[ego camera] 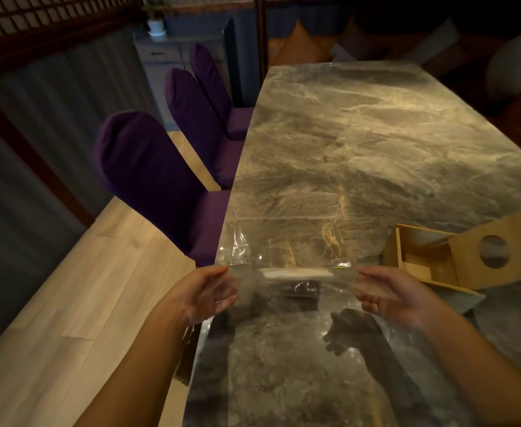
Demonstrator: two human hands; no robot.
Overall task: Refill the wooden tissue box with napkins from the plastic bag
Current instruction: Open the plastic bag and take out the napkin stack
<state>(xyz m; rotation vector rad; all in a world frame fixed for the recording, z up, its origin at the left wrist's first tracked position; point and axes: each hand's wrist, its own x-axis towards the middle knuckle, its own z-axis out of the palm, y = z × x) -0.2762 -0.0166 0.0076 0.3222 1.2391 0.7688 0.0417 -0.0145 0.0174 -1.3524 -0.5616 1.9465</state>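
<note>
I hold a clear plastic bag (287,241) stretched flat above the near part of the table. My left hand (205,295) pinches its left edge and my right hand (388,294) pinches its right edge. The bag looks see-through, with only a pale strip (296,273) along the line between my hands; I cannot tell whether napkins are inside. The wooden tissue box (419,257) lies open on the table to the right of my right hand. Its lid (496,248), with a round hole, leans on the box's right side.
The long grey marble table (361,134) stretches away ahead. Three purple chairs (148,167) stand along its left side over a light wooden floor (77,288). Cushions (302,44) and a cabinet with a potted plant (156,23) sit at the back.
</note>
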